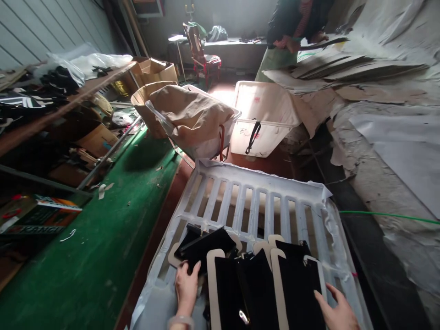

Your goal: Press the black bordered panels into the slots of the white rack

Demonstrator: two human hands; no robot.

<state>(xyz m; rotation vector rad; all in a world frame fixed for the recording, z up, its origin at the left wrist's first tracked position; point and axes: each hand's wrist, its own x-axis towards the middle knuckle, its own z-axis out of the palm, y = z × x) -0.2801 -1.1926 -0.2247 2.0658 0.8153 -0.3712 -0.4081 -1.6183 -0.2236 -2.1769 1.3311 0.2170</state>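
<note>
Slats (252,211) leave room beyond black panels (298,286), mostly pointing lengthwise away; left hand (186,285) and right hand (338,308) half-open, grip I can't tell.

The near edge of the slatted white rack (261,176) is cut off by the picture's bottom, along with the lower ends of 3 black panels (299,279) there. The right hand (338,309) is cropped before its wrist; whether it or the left hand (186,286) grips anything cannot be told. The top edge crops the co-worker (283,20). Marks on the white tub (271,105) are too small to read.
</note>
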